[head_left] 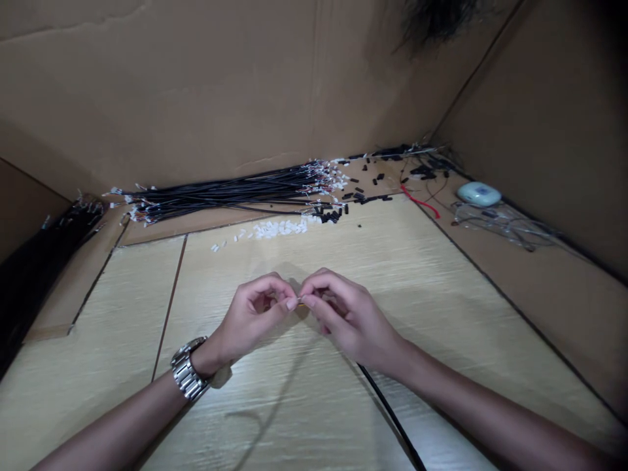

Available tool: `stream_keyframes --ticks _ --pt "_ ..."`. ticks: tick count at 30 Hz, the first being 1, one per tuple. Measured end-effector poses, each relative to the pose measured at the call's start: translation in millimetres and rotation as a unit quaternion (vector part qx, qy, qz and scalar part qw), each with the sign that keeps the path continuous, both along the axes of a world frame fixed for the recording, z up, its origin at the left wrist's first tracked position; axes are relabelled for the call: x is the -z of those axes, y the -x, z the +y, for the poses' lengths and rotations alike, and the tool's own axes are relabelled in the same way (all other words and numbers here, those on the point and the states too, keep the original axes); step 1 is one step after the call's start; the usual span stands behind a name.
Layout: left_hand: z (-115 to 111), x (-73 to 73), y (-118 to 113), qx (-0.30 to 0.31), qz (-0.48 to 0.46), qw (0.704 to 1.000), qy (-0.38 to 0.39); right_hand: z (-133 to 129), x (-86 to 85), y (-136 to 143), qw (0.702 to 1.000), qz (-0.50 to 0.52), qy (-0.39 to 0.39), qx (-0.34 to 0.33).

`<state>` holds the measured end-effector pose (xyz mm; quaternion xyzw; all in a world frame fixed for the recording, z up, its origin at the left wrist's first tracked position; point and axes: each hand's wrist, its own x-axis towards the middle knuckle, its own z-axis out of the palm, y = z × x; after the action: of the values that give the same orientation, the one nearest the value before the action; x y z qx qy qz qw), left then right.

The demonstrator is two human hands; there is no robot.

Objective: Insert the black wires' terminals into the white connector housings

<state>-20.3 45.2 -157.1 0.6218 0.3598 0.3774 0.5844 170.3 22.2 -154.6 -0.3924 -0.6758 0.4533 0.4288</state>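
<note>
My left hand (260,307) and my right hand (346,314) meet over the middle of the table, each closed in a pinch. A short bit of thin wire (301,300) shows between the fingertips. From beneath my right hand a black cable (390,405) runs down to the bottom edge; the wire appears to be at its end, though the fingers hide the join. What my left fingertips pinch is too small to make out. Beyond my hands lies a heap of small white connectors (279,227), with small black pieces (328,214) beside it.
A bundle of black cables (226,196) with bared coloured wires and white ends lies along the back cardboard wall (196,85). More black cables (44,261) lie at left. On the right are a pale rounded case (479,193), a red strip (422,201) and tangled wire scraps (505,226).
</note>
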Motion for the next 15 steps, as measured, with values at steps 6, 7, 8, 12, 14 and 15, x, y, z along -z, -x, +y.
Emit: stream_keyframes --ticks 6,7,8,12,14,15 --pt "-1.2 -2.6 -2.0 0.001 -0.011 1.0 -0.007 -2.0 -3.6 -1.6 0.964 0.118 0.222 -0.093" --pt "-1.6 -2.8 -2.2 0.002 -0.009 1.0 -0.012 -1.7 -4.9 -1.8 0.962 0.122 0.224 -0.096" --pt "-2.0 -2.9 -2.4 0.001 -0.006 1.0 -0.021 -1.4 -5.7 -1.7 0.962 0.123 0.223 -0.096" --pt "-3.0 -2.8 -2.4 -0.004 0.017 0.998 -0.061 -0.8 -4.3 1.6 0.969 0.117 0.21 -0.056" --pt "-3.3 -2.3 -1.8 -0.012 0.035 0.996 -0.077 -1.0 -3.1 3.0 0.97 0.113 0.214 -0.024" --pt "-3.4 -1.9 -1.4 -0.014 0.045 0.995 -0.087 -1.3 -3.0 3.0 0.969 0.111 0.219 -0.015"
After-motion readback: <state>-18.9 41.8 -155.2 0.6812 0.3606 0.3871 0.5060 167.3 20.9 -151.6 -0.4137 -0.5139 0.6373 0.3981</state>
